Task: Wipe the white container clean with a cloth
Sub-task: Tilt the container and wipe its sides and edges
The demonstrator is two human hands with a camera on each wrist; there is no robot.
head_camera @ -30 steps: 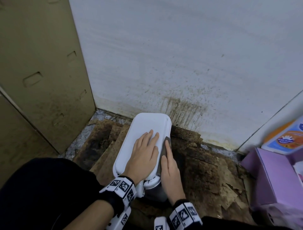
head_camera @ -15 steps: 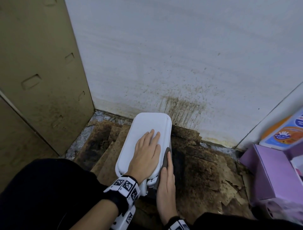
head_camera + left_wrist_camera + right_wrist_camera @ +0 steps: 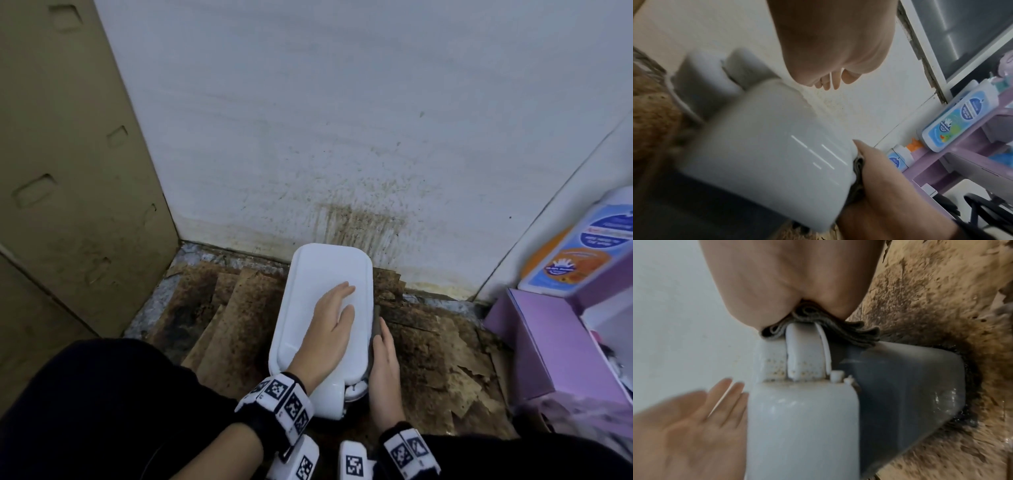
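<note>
The white container (image 3: 325,291) stands on a stained, peeling floor (image 3: 442,359) just in front of a spattered white wall (image 3: 342,120), its lid closed. The left hand (image 3: 325,337) lies flat on the lid, fingers (image 3: 342,291) straight and close together, holding nothing. The right hand (image 3: 385,363) is pressed along the container's right side with a dark grey cloth (image 3: 376,323) between palm and plastic; in the right wrist view the folded cloth (image 3: 818,327) is bunched under the palm against a white latch (image 3: 803,352) at the lid's edge, though how the fingers wrap round it cannot be told. In the left wrist view the cloth (image 3: 858,164) shows as a dark strip squeezed between the right hand and the container's side. A brown cardboard panel (image 3: 68,171) leans at the left, and a purple shelf unit (image 3: 548,342) with a blue-labelled bottle (image 3: 589,246) stands at the right.
</note>
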